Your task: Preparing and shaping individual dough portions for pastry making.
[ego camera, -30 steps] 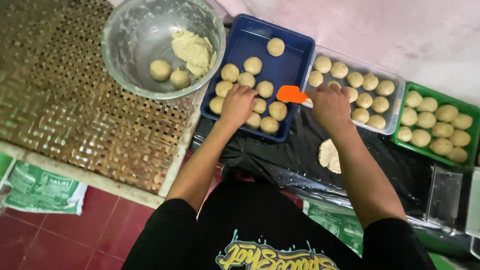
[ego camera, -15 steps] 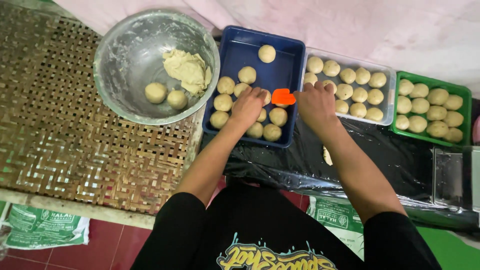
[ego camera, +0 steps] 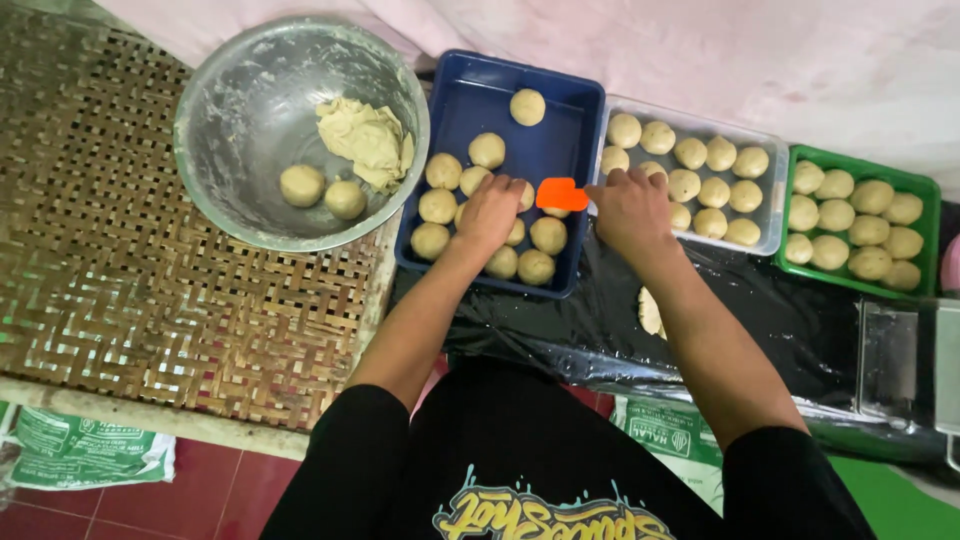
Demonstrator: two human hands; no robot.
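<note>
While the blue tray [ego camera: 560,95] has bare floor at its far end, left hand [ego camera: 490,212] cups dough balls [ego camera: 535,250]; right hand [ego camera: 630,208] pinches an orange scraper [ego camera: 561,194].

We see a metal bowl [ego camera: 240,120] with a dough lump [ego camera: 365,140] on a woven mat [ego camera: 120,300], and a green tray [ego camera: 925,190] of dough balls
</note>
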